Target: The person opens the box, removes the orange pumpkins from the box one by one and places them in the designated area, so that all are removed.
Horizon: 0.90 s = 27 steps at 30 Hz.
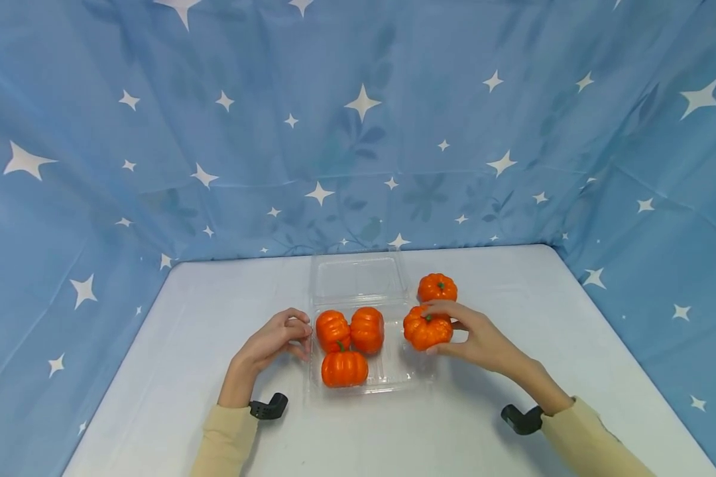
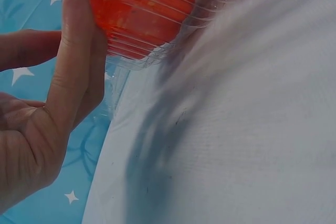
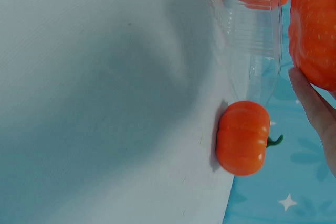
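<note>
My right hand (image 1: 480, 338) grips a small orange pumpkin (image 1: 425, 328), thumb on its near side and fingers over its top. In the right wrist view this pumpkin (image 3: 315, 32) is held up off the table beside the container. My left hand (image 1: 277, 341) is at the left wall of a clear plastic clamshell container (image 1: 394, 371), its fingers (image 2: 73, 51) reaching fairly straight to the wall. Inside the container's left part sit three pumpkins: one at the back left (image 1: 332, 330), one beside it (image 1: 367, 330), one in front (image 1: 344, 370).
Another pumpkin (image 1: 437, 287) stands on the white table (image 1: 227, 291) behind the held one, to the right of the container's open lid (image 1: 358, 275). A blue curtain with white stars (image 1: 358, 152) surrounds the table's back and sides.
</note>
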### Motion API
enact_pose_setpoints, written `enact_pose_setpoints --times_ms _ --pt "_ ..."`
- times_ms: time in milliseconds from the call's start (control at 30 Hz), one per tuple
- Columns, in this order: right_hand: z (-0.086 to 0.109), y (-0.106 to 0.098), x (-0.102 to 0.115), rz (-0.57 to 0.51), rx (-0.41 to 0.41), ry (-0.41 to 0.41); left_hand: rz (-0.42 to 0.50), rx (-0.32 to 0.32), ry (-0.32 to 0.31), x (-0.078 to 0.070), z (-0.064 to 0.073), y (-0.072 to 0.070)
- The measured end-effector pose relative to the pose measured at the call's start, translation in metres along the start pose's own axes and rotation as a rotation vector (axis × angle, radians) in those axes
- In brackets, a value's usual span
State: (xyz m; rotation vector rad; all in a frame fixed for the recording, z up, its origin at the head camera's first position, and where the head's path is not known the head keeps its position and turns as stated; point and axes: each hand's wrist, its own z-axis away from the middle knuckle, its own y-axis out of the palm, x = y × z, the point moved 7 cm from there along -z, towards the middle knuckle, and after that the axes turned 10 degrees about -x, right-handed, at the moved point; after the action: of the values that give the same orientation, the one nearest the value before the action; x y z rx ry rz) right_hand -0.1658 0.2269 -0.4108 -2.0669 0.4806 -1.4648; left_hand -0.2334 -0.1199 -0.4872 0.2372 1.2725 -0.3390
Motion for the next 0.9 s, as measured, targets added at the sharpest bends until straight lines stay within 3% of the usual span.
enact_pose_setpoints --times_ms 367,900 --pt "0.013 -0.022 -0.027 0.085 -0.049 0.061 -0.009 -0.009 -0.002 -0.002 -0.003 0.005" --pt "0.022 -0.047 -0.067 0.154 -0.059 0.165 -0.047 -0.028 0.004 -0.003 0.0 -0.004"
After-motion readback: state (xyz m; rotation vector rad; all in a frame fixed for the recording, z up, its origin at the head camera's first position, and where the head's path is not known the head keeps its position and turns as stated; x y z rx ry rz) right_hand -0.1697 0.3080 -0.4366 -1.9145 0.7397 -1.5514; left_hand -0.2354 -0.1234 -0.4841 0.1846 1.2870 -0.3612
